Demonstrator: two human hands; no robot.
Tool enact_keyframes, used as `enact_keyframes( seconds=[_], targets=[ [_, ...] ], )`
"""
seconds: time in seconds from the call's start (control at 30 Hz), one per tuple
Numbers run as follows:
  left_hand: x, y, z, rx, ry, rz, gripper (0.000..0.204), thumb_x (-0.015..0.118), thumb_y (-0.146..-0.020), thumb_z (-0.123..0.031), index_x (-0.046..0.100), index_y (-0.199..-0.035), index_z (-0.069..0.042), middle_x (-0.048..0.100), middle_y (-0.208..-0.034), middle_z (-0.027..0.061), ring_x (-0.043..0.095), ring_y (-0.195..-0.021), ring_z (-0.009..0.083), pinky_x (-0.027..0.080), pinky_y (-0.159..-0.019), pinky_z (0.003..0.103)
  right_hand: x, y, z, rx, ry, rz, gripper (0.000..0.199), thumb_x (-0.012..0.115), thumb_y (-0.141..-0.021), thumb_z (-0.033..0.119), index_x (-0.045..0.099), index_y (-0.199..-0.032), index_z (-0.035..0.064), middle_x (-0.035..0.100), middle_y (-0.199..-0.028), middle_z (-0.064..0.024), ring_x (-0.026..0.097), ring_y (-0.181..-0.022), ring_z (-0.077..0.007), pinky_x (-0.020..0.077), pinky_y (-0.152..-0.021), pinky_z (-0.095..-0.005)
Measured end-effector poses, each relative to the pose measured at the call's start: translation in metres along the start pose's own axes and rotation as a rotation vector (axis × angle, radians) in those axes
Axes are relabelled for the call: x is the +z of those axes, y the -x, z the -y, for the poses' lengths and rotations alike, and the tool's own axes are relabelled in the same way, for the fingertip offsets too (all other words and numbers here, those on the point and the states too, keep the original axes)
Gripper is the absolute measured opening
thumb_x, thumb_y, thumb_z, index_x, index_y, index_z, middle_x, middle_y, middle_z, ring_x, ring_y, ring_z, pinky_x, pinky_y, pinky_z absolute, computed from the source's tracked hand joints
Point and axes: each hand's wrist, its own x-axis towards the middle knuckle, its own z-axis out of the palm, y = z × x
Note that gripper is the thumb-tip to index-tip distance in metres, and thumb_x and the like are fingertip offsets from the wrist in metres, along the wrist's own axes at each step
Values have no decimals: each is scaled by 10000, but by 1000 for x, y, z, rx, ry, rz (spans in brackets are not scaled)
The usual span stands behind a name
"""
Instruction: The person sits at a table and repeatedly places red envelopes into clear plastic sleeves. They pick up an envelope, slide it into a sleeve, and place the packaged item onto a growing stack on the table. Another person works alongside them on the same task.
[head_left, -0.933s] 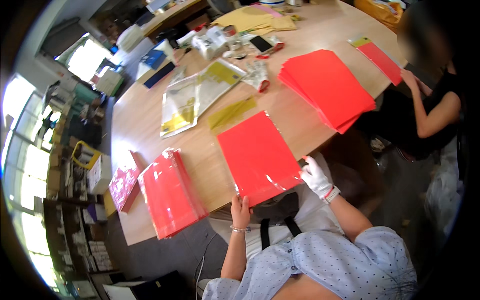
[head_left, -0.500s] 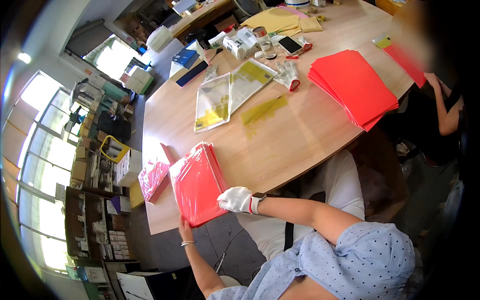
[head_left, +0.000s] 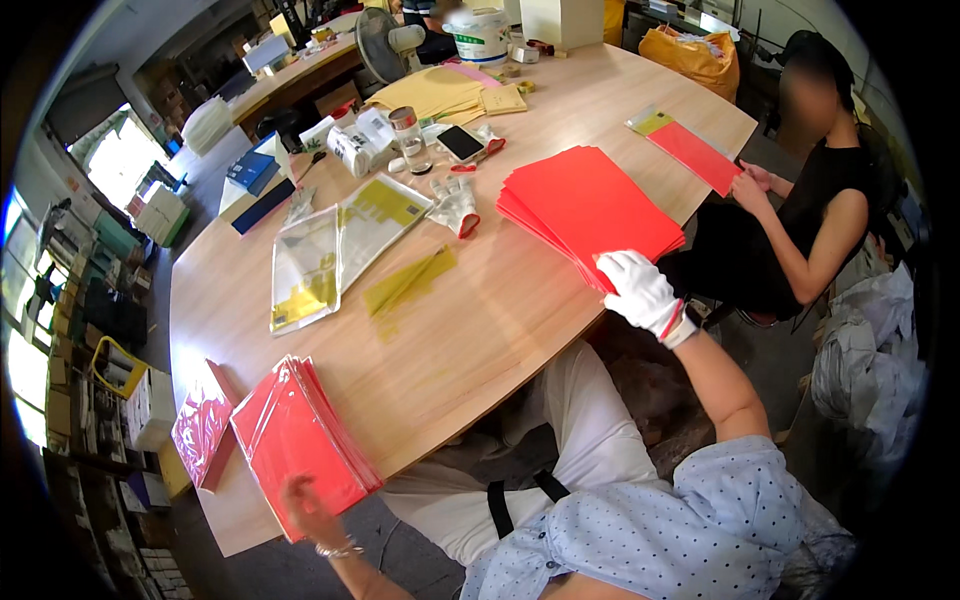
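Head view shows the person seated at the near rim of a big rounded pale-wood table (head_left: 500,330), arms spread wide to either side. The right hand (head_left: 640,292), in a white work glove with a red cuff, sits at the near corner of a thick stack of plain red sheets (head_left: 585,205); its fingers curl over that corner, though I cannot tell whether they have pinched a sheet or only rest on the edge. The stack fans away from the glove toward the middle of the table, its long axis running up and left from the wrist, so the sheets lie just ahead of this hand and well apart from the other one.

The bare left hand (head_left: 305,505), with a bracelet at the wrist, grips the near bottom edge of a bundle of red sheets in glossy clear sleeves (head_left: 300,440) that overhangs the table's near-left rim. A smaller glossy red packet (head_left: 200,430) lies just beside that bundle, further left.

Between the two red piles lie clear bags with yellow inserts (head_left: 335,245), a flat yellow-tinted strip of film (head_left: 410,285) and a spare pair of white gloves (head_left: 455,205). Across the table, another person's hands (head_left: 750,185) rest on a narrow red sheet (head_left: 695,155).
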Motion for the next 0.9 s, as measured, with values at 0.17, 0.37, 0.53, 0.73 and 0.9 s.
enact_keyframes(
  seconds=[0.17, 0.37, 0.53, 0.73, 0.9],
  targets=[
    [119, -19, -55, 134, -55, 617, 321, 535, -805, -35, 524, -1123, 9, 557, -1129, 185, 570, -988, 303, 472, -821, 364, -4, -15, -34, 19, -282, -78, 154, 626, -761, 171, 565, -865, 76, 626, -801, -86, 606, -741, -266, 483, -626, -354],
    [214, -22, -35, 249, -678, 838, 347, 587, -720, -100, 555, -1061, -42, 511, -1153, 164, 528, -1028, 316, 448, -855, 416, -35, 34, 9, -136, -87, -10, 156, 660, -705, 168, 566, -809, 98, 575, -723, -56, 585, -691, -240, 467, -564, -351],
    [237, -43, -18, 289, -818, 912, 237, 615, -736, -180, 589, -945, -70, 530, -1012, 160, 547, -942, 307, 479, -774, 404, 9, 117, 1, 519, -781, -585, 281, 656, -788, 324, 572, -867, 68, 597, -889, -54, 581, -819, -207, 480, -700, -311],
    [232, -29, -31, 464, -846, 806, 134, 511, -813, -120, 587, -909, -65, 587, -904, 135, 608, -850, 281, 514, -685, 385, 32, 102, -44, 1029, -2013, -145, 259, 537, -880, 342, 524, -961, 97, 537, -789, -1, 513, -598, -137, 441, -542, -277],
    [246, -40, -24, 383, -920, 779, 151, 494, -833, -168, 613, -875, -83, 611, -873, 119, 621, -811, 261, 511, -661, 380, 8, 103, 5, 768, -1624, -416, 281, 476, -876, 155, 492, -1137, 51, 573, -924, -22, 550, -738, -112, 451, -629, -248]
  ],
)
